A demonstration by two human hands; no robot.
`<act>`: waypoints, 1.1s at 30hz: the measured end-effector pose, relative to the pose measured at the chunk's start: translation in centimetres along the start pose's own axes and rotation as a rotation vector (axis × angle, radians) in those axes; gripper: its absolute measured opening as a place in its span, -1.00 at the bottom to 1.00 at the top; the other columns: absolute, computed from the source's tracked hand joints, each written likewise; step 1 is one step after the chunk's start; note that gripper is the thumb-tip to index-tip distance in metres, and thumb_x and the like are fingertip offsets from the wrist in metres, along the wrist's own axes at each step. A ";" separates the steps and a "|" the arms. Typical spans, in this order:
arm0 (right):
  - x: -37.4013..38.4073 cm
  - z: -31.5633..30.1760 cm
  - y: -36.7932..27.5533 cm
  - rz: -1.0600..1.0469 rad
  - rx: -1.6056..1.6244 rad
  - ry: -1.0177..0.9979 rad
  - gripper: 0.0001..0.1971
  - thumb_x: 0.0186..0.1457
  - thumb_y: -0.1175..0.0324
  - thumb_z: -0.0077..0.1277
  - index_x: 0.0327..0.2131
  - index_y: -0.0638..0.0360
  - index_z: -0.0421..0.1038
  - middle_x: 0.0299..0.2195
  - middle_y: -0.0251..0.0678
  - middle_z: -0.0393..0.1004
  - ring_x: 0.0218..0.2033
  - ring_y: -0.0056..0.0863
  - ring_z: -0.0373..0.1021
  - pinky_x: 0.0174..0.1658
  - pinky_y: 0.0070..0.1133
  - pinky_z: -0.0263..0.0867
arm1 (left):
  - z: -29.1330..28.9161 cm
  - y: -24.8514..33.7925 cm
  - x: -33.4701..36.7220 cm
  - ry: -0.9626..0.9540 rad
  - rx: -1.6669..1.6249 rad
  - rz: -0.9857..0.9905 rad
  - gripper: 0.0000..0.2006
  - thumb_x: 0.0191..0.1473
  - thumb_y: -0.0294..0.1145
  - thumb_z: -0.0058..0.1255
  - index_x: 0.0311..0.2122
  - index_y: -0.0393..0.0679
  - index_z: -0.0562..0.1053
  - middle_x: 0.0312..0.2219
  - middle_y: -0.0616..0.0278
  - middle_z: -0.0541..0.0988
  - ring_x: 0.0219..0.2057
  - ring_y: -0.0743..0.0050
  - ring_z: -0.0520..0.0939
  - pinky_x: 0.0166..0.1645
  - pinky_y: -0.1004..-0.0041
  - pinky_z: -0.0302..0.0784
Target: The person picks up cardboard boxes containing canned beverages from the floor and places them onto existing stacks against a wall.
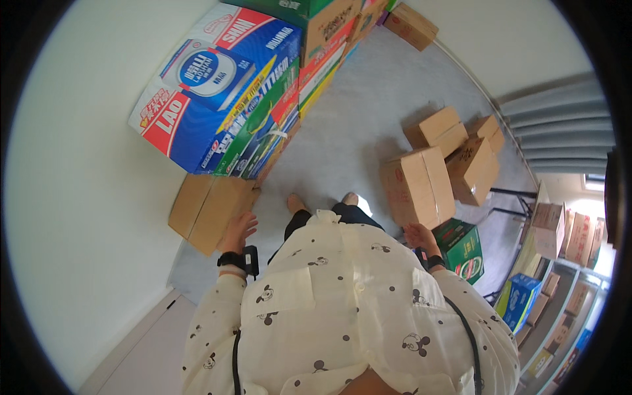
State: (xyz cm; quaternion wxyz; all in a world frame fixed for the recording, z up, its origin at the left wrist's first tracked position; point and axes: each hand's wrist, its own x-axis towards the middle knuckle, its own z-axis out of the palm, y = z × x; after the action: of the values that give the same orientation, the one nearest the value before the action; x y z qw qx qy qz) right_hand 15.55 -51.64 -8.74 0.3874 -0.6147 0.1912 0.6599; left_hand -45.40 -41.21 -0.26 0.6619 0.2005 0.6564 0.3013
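Note:
My left hand (238, 232) is held at my side, empty, with its fingers apart. It is next to a closed brown carton (205, 209) by the left wall. My right hand (421, 237) hangs loosely with fingers a little bent, and nothing shows in it. A brown carton (416, 186) stands just beyond that hand, and a green box (462, 250) is to its right. Whether the right hand touches either cannot be made out. Each wrist wears a black band.
Along the left wall rises a stack of colourful boxes, topped by a blue, white and red box (263, 46). More brown cartons (474, 168) cluster at right, near a grey curtain (559, 125). Loaded shelves (559, 296) stand lower right. Another carton (411, 26) lies far ahead.

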 end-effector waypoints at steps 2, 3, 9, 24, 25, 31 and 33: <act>0.1 -0.6 1.3 0.044 -0.009 0.003 -0.81 0.03 0.33 -0.11 -0.30 0.21 0.33 -0.34 -0.24 0.44 -0.26 -0.28 0.38 -0.21 -0.39 0.30 | 0.8 0.1 1.5 -0.010 0.036 -0.009 -0.53 -0.05 -0.14 -0.04 -0.07 -0.20 0.30 -0.25 0.22 0.44 -0.24 0.37 0.48 -0.18 0.42 0.37; 0.4 -0.3 1.5 0.035 0.005 -0.046 -0.79 0.03 0.33 -0.11 -0.26 0.21 0.32 -0.30 -0.24 0.42 -0.22 -0.29 0.36 -0.17 -0.39 0.28 | 0.9 0.2 2.1 -0.009 0.055 -0.005 -0.51 -0.05 -0.12 -0.04 -0.05 -0.20 0.28 -0.25 0.21 0.44 -0.23 0.36 0.48 -0.16 0.41 0.36; -2.2 2.3 2.8 -0.107 0.088 -0.142 -0.68 0.04 0.32 -0.09 -0.12 0.20 0.24 -0.10 -0.21 0.31 -0.05 -0.36 0.24 -0.02 -0.42 0.17 | 2.4 1.7 -0.5 0.046 0.105 0.017 -0.52 -0.03 -0.14 -0.06 -0.01 -0.14 0.25 -0.23 0.19 0.44 -0.21 0.35 0.47 -0.14 0.39 0.36; -1.9 -14.6 13.8 0.017 0.344 0.014 -0.63 0.12 0.27 -0.33 0.00 0.15 0.15 0.03 -0.23 0.21 0.04 -0.38 0.18 0.03 -0.43 0.10 | 6.7 -4.1 -10.6 0.005 0.226 -0.184 -0.56 0.03 -0.17 -0.09 -0.02 -0.19 0.24 -0.18 0.11 0.43 -0.19 0.29 0.48 -0.13 0.34 0.40; -2.5 -15.3 14.1 0.001 0.356 0.019 -0.63 0.13 0.27 -0.34 0.00 0.15 0.15 0.03 -0.23 0.21 0.03 -0.38 0.18 0.03 -0.44 0.10 | 7.1 -4.1 -10.4 -0.029 0.236 -0.184 -0.56 0.04 -0.18 -0.10 -0.01 -0.19 0.23 -0.18 0.10 0.43 -0.19 0.29 0.48 -0.12 0.34 0.40; -1.6 -17.7 19.1 -0.319 0.194 -0.233 -0.61 0.11 0.24 -0.27 -0.04 0.27 0.17 -0.05 -0.19 0.29 -0.03 -0.38 0.25 -0.03 -0.46 0.19 | 5.4 -1.7 -5.0 -0.239 0.228 -0.199 -0.57 0.08 -0.21 -0.12 0.01 -0.18 0.20 -0.10 0.01 0.36 -0.14 0.23 0.43 -0.02 0.28 0.35; -5.2 -11.6 17.9 -0.224 0.449 0.004 -0.65 0.07 0.27 -0.15 -0.10 0.27 0.22 -0.19 -0.26 0.37 -0.16 -0.42 0.34 -0.13 -0.50 0.27 | 4.9 0.2 -3.9 -0.216 0.303 -0.218 -0.58 0.08 -0.21 -0.11 0.00 -0.18 0.21 -0.11 0.00 0.37 -0.14 0.23 0.43 -0.02 0.28 0.35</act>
State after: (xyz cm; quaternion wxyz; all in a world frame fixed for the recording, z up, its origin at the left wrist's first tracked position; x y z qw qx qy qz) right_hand 9.58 -72.76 -9.74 0.5845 -0.5318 0.2644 0.5528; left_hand -40.39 -43.01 3.08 0.7195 0.2569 0.6371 0.1027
